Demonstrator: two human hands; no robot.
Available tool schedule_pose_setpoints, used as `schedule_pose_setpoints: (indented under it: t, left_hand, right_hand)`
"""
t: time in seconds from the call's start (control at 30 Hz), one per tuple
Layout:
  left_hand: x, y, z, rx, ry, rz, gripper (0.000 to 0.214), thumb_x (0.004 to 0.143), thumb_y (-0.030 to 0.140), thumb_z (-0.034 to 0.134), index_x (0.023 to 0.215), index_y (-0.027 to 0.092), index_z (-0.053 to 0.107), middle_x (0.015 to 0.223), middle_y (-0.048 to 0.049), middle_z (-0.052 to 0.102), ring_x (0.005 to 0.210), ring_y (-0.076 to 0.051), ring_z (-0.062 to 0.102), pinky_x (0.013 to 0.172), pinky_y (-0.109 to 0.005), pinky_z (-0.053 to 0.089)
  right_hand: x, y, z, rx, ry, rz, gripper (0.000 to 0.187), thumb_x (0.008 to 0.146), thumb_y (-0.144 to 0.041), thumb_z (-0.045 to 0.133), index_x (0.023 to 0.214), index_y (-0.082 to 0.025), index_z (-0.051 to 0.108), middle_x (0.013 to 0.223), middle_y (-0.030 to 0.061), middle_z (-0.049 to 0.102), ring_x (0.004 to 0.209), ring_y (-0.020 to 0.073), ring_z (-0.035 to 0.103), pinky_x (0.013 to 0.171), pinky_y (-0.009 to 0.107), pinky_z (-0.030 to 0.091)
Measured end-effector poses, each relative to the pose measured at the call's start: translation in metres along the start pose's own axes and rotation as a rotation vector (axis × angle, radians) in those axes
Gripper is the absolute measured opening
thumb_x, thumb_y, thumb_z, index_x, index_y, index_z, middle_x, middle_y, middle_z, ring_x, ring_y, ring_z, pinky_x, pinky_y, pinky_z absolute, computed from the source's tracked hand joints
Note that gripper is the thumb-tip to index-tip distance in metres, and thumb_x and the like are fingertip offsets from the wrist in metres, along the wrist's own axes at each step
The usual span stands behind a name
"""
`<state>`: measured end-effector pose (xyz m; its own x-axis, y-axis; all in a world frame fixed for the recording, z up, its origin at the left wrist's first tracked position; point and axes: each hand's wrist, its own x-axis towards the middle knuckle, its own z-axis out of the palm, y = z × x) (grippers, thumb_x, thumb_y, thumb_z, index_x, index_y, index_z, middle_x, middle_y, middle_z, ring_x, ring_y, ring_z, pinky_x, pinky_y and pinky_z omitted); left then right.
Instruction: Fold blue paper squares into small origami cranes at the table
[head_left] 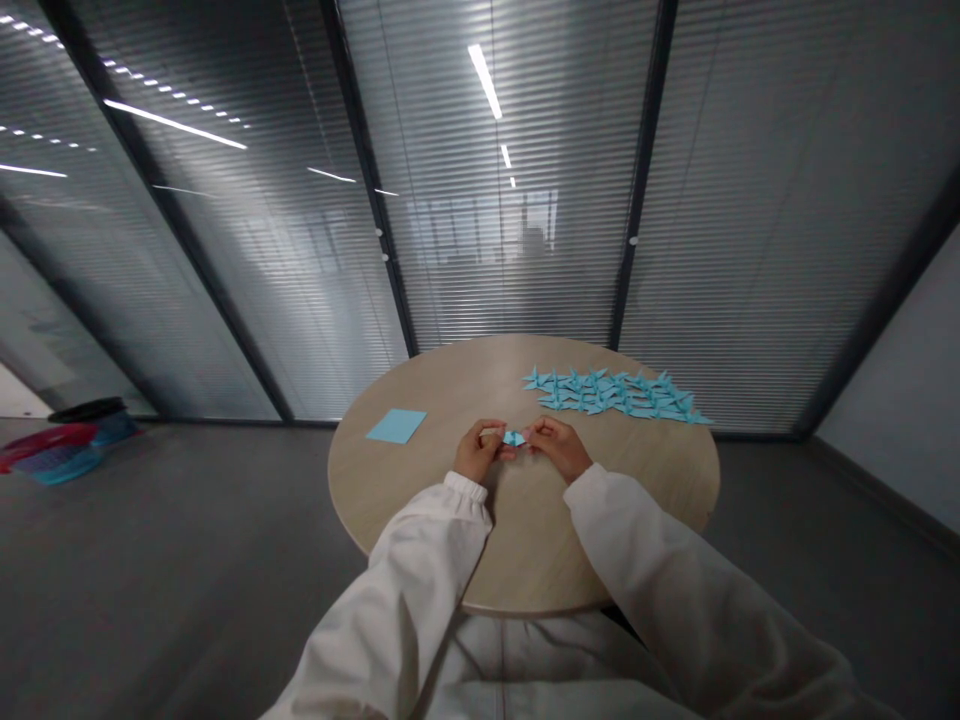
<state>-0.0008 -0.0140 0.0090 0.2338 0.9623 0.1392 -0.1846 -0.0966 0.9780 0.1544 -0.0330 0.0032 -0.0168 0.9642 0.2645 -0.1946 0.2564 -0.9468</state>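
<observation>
Between my two hands, just above the middle of the round table, is a small piece of folded blue paper. My left hand pinches its left end, and my right hand pinches the right end. Fingers cover both ends, so its exact folded shape is hard to make out. A flat blue paper square lies to the left of my left hand. Beyond my right hand, several blue folded paper cranes lie close together in rows.
The round wooden table has its near edge against my lap. Behind it stands a glass partition with blinds and dark frames. On the floor at far left are a red and blue basket and a dark-rimmed one.
</observation>
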Motion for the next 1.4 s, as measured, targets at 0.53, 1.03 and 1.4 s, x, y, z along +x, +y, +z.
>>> schedule_pose_setpoints:
  t: [0.53,1.03,1.4]
  left_hand:
    - [0.002,-0.010,-0.007,0.376,0.063,0.128,0.026,0.069,0.042,0.060,0.072,0.016,0.057,0.061,-0.0015,0.063,0.054,-0.016,0.063,0.050,-0.024,0.046]
    - [-0.008,-0.001,-0.003,0.698,0.045,0.305,0.021,0.077,0.038,0.052,0.073,0.019,0.058,0.058,0.0001,0.063,0.053,-0.013,0.060,0.052,-0.021,0.041]
    - [-0.008,0.000,-0.002,0.702,0.036,0.281,0.029,0.078,0.043,0.050,0.078,0.016,0.060,0.064,-0.0014,0.063,0.053,-0.012,0.061,0.053,-0.021,0.045]
  right_hand:
    - [-0.002,0.000,0.005,-0.114,-0.010,-0.033,0.021,0.057,-0.027,0.068,0.064,-0.019,0.050,0.063,-0.0018,0.058,0.053,0.0113,0.054,0.051,0.025,0.046]
    - [0.001,0.008,0.004,-0.064,-0.079,0.064,0.035,0.052,-0.020,0.068,0.079,-0.019,0.045,0.065,-0.0044,0.058,0.050,0.0095,0.052,0.045,0.022,0.044]
    - [0.005,0.019,0.001,-0.224,0.004,0.095,0.029,0.055,-0.021,0.062,0.078,-0.019,0.044,0.058,-0.0079,0.049,0.045,0.0075,0.046,0.038,0.019,0.038]
